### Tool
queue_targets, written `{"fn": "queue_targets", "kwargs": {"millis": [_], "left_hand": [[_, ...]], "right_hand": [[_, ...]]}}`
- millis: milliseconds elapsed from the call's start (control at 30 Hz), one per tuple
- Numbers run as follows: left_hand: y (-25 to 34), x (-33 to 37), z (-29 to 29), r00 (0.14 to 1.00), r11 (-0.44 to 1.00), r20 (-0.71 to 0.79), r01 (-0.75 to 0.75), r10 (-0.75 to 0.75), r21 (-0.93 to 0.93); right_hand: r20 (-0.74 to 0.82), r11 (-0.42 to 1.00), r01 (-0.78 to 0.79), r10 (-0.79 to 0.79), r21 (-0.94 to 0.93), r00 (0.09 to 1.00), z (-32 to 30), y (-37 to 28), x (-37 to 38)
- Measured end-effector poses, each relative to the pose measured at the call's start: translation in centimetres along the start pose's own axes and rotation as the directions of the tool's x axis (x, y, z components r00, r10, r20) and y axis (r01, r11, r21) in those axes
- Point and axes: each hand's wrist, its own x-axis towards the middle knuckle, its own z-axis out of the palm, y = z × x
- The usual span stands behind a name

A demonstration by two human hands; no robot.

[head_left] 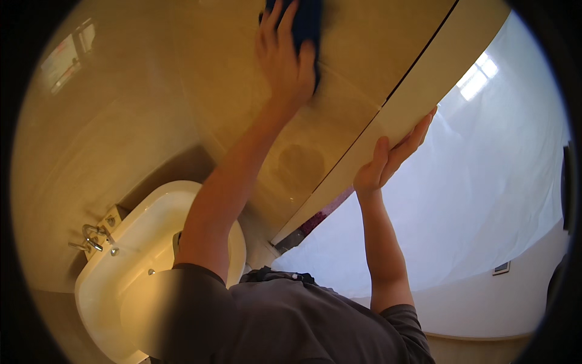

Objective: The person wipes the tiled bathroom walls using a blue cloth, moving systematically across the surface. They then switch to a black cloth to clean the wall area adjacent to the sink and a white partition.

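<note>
At the top of the head view my left hand [285, 64] is pressed over a dark blue cloth [308, 27] against a glossy beige tiled wall [224, 54]. Its fingers are stretched along the cloth, with the thumb apart. Lower and to the right, my right hand [394, 156] clasps the edge of a long cream door frame [418, 82], thumb on the near face and fingers along the outer edge. A thin dark gap runs between this frame and the tiles.
A white bathtub [176, 189] with a chrome tap [92, 236] stands at the lower left. Creased whitish sheeting [467, 200] hangs right of the frame. A wall switch [501, 268] is farther right. Dark reddish material [315, 222] shows near the frame's foot.
</note>
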Motion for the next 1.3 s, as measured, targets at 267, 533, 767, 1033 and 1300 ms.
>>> {"fn": "queue_targets", "kwargs": {"millis": [267,533,767,1033,1300], "left_hand": [[1.9,-8.5,-2.5,0.994,0.998,0.108,0.013,-0.006,-0.057],[4.8,-12.4,-3.7,0.964,0.996,0.256,0.085,-0.075,-0.029],[7.5,-1.2,-0.3,0.964,0.991,0.228,-0.132,0.134,-0.025],[8.8,-25.4,-6.5,0.96,0.996,0.271,0.086,-0.077,-0.02],[9.3,-19.6,-4.5,0.958,0.984,0.229,0.179,-0.171,-0.014]], "right_hand": [[0.003,0.999,-0.037,0.037,-0.04,0.999,-0.1,-0.2,-0.9],[-0.016,0.994,-0.077,0.079,0.077,0.997,-0.6,-0.2,-0.6],[0.036,0.997,-0.049,0.051,-0.06,0.998,-0.9,-0.7,-0.4],[0.039,0.987,-0.15,0.147,0.059,0.988,-1.0,-0.7,-3.2],[0.059,0.975,-0.177,0.171,0.132,0.984,-1.4,2.0,-12.0]]}}
